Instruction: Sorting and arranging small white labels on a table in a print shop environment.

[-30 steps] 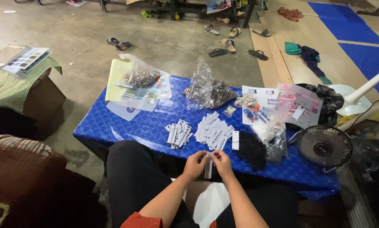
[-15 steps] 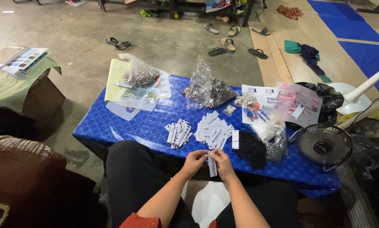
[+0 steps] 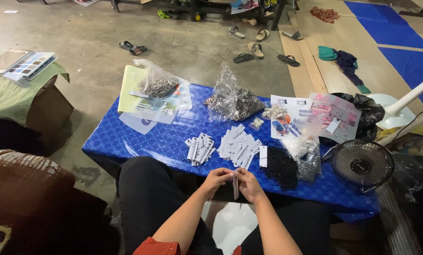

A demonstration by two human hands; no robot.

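Hands nearly unmoved – small white paper tag (image 3: 235, 186) hangs lower now.
Left hand (image 3: 217, 180), right hand (image 3: 249, 185) pinch its top – light, floppy; grip edges.

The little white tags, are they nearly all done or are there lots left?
Two heaps of white tags and lie on the blue table; whether those are finished cannot be told. In hand: the left hand and right hand pinch one narrow tag together. Left: the clear bags of small metal parts and look quite full, so probably plenty remains.
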